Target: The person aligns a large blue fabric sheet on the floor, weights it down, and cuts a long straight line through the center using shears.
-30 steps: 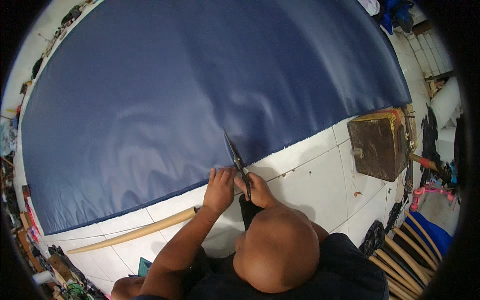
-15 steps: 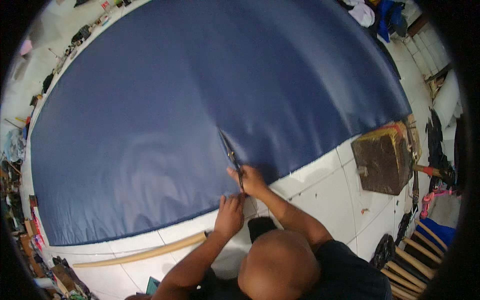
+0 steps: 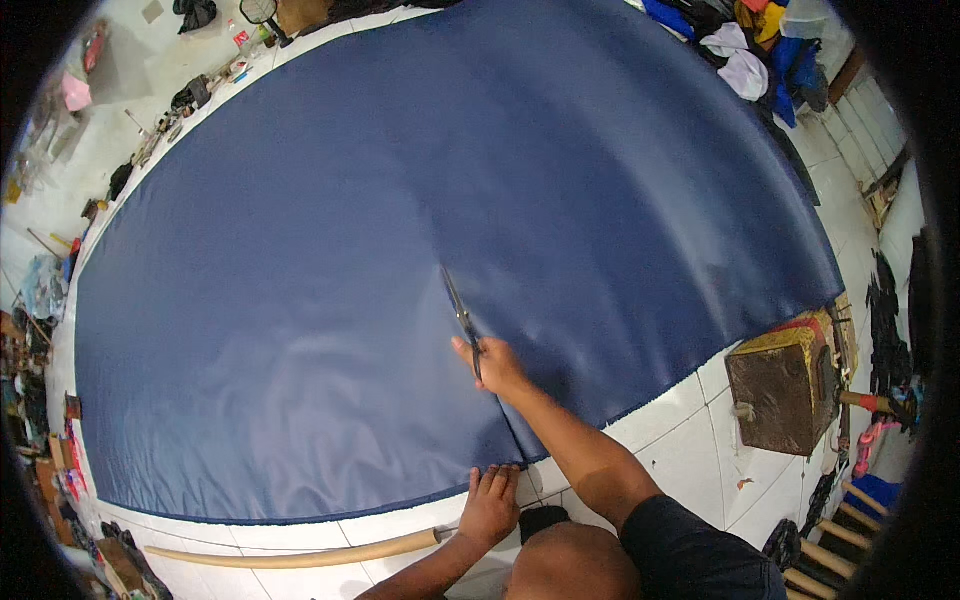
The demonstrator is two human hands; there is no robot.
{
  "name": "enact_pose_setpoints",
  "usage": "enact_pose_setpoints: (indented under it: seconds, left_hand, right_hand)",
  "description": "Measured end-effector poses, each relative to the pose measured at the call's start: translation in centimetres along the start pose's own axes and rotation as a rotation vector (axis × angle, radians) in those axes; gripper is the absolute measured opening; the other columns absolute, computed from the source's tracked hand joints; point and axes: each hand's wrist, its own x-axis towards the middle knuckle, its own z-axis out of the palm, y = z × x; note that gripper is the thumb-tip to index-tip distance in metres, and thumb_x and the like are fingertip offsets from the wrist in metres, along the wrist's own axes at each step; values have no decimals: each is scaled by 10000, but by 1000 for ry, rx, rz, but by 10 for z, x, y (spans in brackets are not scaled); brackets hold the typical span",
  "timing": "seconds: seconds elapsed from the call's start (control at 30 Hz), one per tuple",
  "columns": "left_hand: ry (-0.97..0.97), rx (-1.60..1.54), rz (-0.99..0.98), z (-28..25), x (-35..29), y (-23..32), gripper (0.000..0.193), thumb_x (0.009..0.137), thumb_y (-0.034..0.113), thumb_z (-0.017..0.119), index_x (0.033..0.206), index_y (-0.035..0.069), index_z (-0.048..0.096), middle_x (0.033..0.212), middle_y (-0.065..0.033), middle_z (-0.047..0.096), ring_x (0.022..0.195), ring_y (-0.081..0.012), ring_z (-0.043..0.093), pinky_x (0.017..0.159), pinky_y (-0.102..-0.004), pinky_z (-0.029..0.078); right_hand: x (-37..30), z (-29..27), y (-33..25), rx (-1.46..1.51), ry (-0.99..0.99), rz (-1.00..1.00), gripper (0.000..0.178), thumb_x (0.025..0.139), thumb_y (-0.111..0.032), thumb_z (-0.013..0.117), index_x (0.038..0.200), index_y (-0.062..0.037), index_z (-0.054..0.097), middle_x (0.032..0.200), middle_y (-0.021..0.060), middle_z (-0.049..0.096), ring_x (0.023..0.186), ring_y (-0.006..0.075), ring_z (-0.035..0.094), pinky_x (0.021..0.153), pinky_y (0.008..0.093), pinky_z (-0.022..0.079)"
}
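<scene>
Gripping a pair of long scissors (image 3: 459,305) in the right hand (image 3: 492,366), with fingers closed round the dark handles. Pointing the blades away, over the middle of a big, shiny blue sheet (image 3: 300,230). Hard to tell the gap between the blades. Spread wide across the white tile floor (image 3: 675,425), with soft bumps in its near left part. Cut in a thin line — from near the right hand down to the near edge. Resting the left hand (image 3: 490,505) at that edge, just left of the cut, with fingers stretched out and tips on the blue. On the tiles, to the left of the left hand, one long tan pole (image 3: 300,556). By the right corner of the sheet, a brown box (image 3: 780,392). More tan poles (image 3: 828,555) at the lower right — and past the far right edge, a messy heap of cloth (image 3: 742,70), white, blue and yellow.
</scene>
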Motion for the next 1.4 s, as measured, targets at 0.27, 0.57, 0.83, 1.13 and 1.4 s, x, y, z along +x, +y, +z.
enact_pose_setpoints:
  seconds: [0.27,0.57,0.83,1.13,1.4]
  left_hand:
    - [19,-51,-8,3,2,-4,633,813,195,611,1390,-13,454,1334,-190,503,1290,-357,459,1122,-602,283]
    - [-38,9,3,13,1,-9,614,840,217,575,1396,-16,457,1332,-176,518,1282,-340,485,1123,-608,279]
    - [-105,-186,-95,-31,29,-13,518,845,279,635,1310,62,565,1217,-162,600,1175,-323,566,983,-540,450]
    - [823,259,-423,-181,310,-219,604,904,368,570,1394,28,475,1457,-252,413,1392,-429,331,1145,-545,241]
    - [666,217,-514,-184,332,-226,677,889,443,563,1417,34,449,1497,-235,373,1430,-415,282,1169,-556,191]
  right_hand:
    - [76,12,-34,-2,75,-19,649,863,-654,621,578,-95,457,506,59,500,445,192,546,463,349,447]
    - [166,4,-96,8,52,-84,646,883,-625,615,589,-64,488,525,64,519,438,182,537,446,346,444]
    - [246,7,-130,77,77,-29,606,879,-578,656,717,-4,549,571,55,529,443,158,533,412,322,432]
    - [246,4,-133,101,-40,-73,563,888,-565,652,652,-74,511,577,36,505,447,141,478,433,309,386]
    - [247,-9,-130,165,-41,-44,606,897,-601,616,630,-63,533,532,45,526,443,148,520,443,313,407]
